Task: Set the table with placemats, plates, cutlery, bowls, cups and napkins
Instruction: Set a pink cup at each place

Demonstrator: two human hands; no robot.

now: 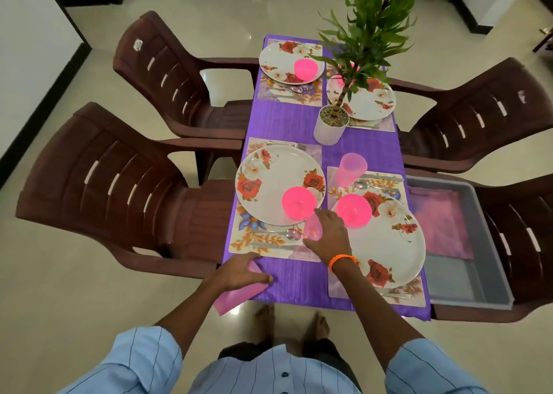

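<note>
A purple-clothed table [287, 121] holds floral placemats, each with a flowered plate, cutlery and a pink bowl. My right hand [327, 235] grips a translucent pink cup [312, 229] standing on the near-left placemat [254, 241], beside its plate [278, 181] and pink bowl [299, 203]. My left hand [239, 272] holds another pink cup [236, 293], tilted, at the table's near-left corner. A third pink cup [351, 168] stands upright by the near-right placemat, whose plate [389, 244] carries a pink bowl [354, 209].
A potted plant in a white pot [330, 126] stands mid-table. Two far settings have plates [287, 61] and a bowl [305, 70]. Brown plastic chairs [119, 184] flank both sides. A grey bin [460, 280] with purple cloths sits on the near-right chair.
</note>
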